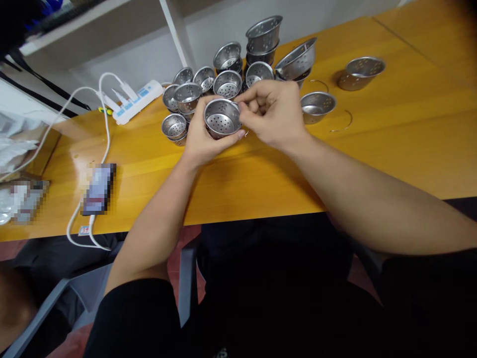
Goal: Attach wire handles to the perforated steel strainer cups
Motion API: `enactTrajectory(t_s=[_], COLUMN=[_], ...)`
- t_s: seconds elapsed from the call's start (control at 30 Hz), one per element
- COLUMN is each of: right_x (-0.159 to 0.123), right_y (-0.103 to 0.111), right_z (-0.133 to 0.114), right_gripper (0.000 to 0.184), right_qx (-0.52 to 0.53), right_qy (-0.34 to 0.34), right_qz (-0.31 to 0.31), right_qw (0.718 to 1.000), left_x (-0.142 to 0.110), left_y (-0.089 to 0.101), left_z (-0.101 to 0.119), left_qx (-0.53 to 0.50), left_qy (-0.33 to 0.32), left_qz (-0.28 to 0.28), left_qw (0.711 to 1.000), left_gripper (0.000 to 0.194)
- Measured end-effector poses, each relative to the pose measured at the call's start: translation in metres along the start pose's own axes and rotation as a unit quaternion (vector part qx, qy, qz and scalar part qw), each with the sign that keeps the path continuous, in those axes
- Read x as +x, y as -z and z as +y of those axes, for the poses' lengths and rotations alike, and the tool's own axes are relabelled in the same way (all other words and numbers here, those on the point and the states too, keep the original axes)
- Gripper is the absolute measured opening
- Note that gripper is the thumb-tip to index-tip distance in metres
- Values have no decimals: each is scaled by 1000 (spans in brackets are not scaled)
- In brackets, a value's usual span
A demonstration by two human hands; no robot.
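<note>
My left hand is wrapped round a small perforated metal strainer cup, its open top tilted toward me. At the cup's right rim, the fingers of my right hand are pinched together on what looks like a thin wire, mostly hidden by the fingers. A short bright wire end shows just below those fingers. Behind my hands stand several more perforated cups, some stacked. To the right of my right hand sits another cup, with a curved loose wire beside it.
A separate cup stands farther right on the wooden table. At the left lie a white power strip with plugged-in cables and a phone. A shelf rises behind. Another person's limb shows at lower left.
</note>
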State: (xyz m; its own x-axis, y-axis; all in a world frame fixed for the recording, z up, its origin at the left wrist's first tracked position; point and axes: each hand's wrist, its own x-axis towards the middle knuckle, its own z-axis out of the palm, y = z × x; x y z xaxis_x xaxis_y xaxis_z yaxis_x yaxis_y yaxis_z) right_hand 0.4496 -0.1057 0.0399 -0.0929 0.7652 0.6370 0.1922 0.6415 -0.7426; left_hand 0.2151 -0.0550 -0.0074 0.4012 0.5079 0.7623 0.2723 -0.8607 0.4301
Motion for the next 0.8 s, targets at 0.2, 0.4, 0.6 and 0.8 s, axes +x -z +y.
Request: enactTrajectory(t_s=[0.2,0.4,0.6,0.8], right_x=[0,-1,0,-1], right_y=[1,3,0,1], right_z=[-4,-8,-7,-14], right_gripper=[14,13,11,9], right_qx=[-26,-24,-20,23], right_qy=[-5,-13,-13,18], right_qz=[0,-10,2,3], right_qw=[1000,1000,1000,1000], left_x=[-4,-8,-5,-1], left_y=[-3,-2,-2,3], left_z=[-10,-17,-3,13], left_qx=[0,7,4,13], left_qy=[-4,-9,18,25], left_qz=[-22,-39,-26,-35], left_qw=[1000,999,999,999], left_gripper=[124,129,120,109])
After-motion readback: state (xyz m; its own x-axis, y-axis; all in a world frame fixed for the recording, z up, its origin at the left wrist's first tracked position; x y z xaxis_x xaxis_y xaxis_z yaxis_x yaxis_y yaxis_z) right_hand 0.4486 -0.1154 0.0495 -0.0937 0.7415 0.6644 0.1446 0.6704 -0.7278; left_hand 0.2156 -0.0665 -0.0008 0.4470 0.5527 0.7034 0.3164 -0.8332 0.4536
